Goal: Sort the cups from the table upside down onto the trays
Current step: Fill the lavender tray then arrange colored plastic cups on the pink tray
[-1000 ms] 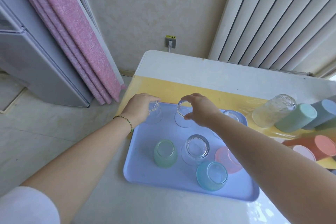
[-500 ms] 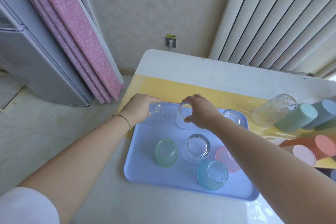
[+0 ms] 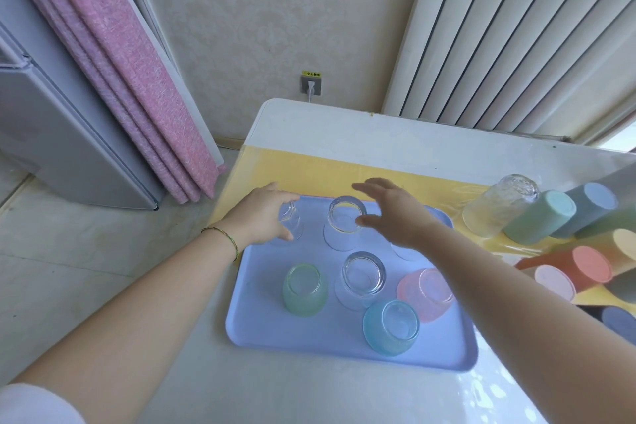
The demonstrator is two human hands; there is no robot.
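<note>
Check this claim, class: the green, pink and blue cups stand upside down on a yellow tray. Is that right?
Not quite. The tray is pale blue, not yellow; only the strip across the table is yellow, as the head view shows. The green cup, pink cup and blue cup do stand upside down on the tray.

Non-task surroundings: a pink folded mat [image 3: 130,79] leans against the patterned cream wall [image 3: 275,10], just beside a grey cabinet [image 3: 51,134] standing on the pale tiled floor [image 3: 69,251]. A wall socket [image 3: 311,88] with a yellow label [image 3: 311,74] above it holds a white plug [image 3: 310,85]. White vertical slats [image 3: 516,34] fill the upper right, and a yellow strip [image 3: 309,169] lies under clear film.
</note>
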